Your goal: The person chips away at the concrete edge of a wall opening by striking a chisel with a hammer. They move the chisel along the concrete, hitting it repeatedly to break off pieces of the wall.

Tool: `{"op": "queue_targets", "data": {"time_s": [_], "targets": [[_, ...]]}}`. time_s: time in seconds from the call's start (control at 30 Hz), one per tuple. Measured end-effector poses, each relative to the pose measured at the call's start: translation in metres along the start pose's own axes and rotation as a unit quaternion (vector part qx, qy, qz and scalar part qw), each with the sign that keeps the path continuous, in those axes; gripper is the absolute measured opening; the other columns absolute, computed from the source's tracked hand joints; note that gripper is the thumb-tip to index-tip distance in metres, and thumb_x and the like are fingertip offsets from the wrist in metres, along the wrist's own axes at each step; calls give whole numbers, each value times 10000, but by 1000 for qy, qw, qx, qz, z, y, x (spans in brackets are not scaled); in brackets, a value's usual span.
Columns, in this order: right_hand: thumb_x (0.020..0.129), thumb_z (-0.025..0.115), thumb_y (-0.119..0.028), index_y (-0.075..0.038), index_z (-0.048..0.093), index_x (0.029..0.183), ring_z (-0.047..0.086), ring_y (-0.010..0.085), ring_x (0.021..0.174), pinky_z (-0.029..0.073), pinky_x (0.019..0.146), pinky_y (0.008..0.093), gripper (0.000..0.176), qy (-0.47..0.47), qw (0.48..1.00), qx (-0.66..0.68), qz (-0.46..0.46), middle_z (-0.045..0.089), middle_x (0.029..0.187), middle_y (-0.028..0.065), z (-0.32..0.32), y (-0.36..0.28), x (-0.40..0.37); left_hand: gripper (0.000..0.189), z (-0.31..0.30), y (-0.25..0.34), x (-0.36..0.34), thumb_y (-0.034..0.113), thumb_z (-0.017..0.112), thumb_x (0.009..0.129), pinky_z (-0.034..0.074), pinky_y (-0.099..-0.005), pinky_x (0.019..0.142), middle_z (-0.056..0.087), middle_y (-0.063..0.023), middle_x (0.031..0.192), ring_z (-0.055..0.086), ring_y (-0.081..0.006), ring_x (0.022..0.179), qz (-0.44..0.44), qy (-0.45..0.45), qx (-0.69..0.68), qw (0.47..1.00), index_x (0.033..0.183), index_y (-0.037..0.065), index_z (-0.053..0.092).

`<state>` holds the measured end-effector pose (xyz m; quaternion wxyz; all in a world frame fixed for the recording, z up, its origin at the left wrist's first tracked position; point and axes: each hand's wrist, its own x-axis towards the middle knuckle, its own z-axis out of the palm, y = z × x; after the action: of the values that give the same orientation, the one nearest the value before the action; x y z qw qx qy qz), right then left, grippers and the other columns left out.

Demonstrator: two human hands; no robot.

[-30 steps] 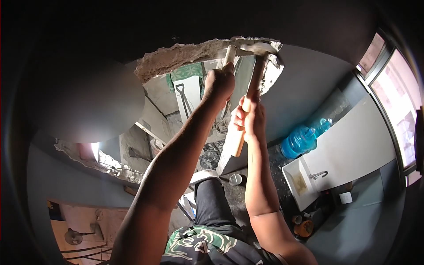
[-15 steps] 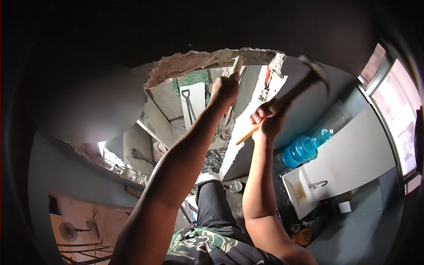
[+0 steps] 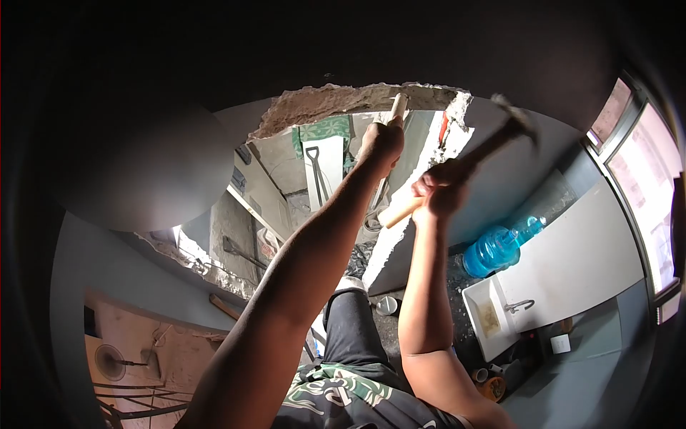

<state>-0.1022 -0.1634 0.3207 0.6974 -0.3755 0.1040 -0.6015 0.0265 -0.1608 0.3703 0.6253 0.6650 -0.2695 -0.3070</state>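
Observation:
My left hand (image 3: pixel 384 141) is closed round a pale, rod-like chisel (image 3: pixel 399 107), held up at the broken upper edge of a wall opening (image 3: pixel 321 106). The chisel's lower part is hidden by the hand. To the right, my right hand (image 3: pixel 439 191) grips the wooden handle of a claw hammer (image 3: pixel 511 125). The hammer is raised and tilted, its head up to the right, apart from the chisel and slightly blurred. The handle's butt sticks out below my fist. Beside the hammer, a jagged white wall edge (image 3: pixel 389 247) runs down, with a red strip (image 3: pixel 443 130) near its top.
A sink (image 3: pixel 489 318) and blue water bottles (image 3: pixel 493 250) stand on the right, below a window (image 3: pixel 643 186). Through the opening show a shovel (image 3: pixel 318 175) and rubble (image 3: pixel 357 261). A fan (image 3: pixel 111 362) and metal bars are at lower left. Near my legs sits a white container (image 3: pixel 386 306).
The whole view has shifted a little right and down. Both hands keep their grips; the chisel stays at the upper edge and the hammer stays raised, with only slight movement.

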Motion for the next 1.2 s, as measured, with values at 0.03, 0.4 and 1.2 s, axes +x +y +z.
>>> {"op": "queue_targets", "data": {"time_s": [0.03,0.4,1.2], "targets": [[964,391,-624,-133,450,753,305,105,396,293,410,277,537,1,994,-50,99,339,522,-31,10,8,-4,478,1,1,0,435,541,979,301,-320,358,489,-31,540,398,-134,380,5,11,18,1000,757,13,562],[971,240,-684,-136,388,719,289,123,377,281,399,277,621,-5,999,14,-44,333,515,-13,4,-12,-6,576,-1,0,2,483,501,954,480,-394,506,635,-139,649,609,-235,502,7,14,61,998,832,-65,634],[948,311,-709,-121,390,713,318,141,387,304,389,319,638,40,996,-11,79,340,516,-5,26,22,-17,468,-19,-6,4,450,512,982,344,-305,415,498,-36,625,429,-129,459,-23,-37,32,999,879,-3,574]]}}
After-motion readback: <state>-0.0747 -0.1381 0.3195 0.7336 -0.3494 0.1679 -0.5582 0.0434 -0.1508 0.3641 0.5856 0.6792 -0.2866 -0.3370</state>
